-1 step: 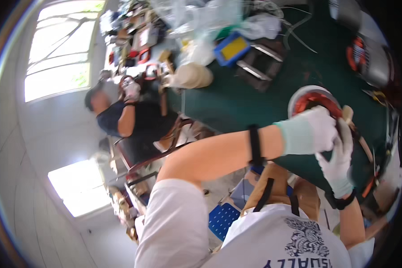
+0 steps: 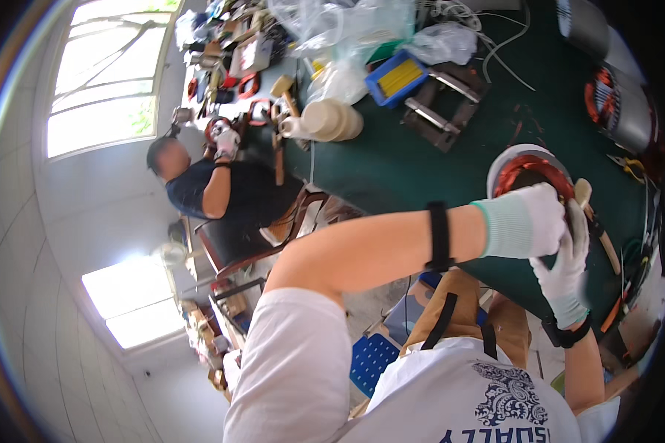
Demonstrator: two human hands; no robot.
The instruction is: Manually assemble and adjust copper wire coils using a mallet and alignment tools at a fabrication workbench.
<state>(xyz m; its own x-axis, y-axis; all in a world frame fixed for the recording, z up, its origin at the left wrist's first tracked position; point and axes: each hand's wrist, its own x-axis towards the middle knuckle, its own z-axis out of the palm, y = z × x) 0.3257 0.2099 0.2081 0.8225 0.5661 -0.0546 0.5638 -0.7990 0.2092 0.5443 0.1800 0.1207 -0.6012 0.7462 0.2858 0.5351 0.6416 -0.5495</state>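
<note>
Broadly, at ten o'clock a seated co-worker (image 2: 222, 181) handles a separate reddish part. Toward one o'clock sits a blue tray (image 2: 397, 77). Between two and three o'clock, the copper-wound ring (image 2: 528, 161) rests on the green table (image 2: 421, 177). At three, the left hand (image 2: 541, 221) curls at its near edge; what it grasps, if anything, cannot be told. The right hand (image 2: 565, 269), thumb spread, meets it; its grip is hidden too. Steady support and light fingertip pressure would probably spare the windings. A mallet (image 2: 584, 193) lies just beside.
</note>
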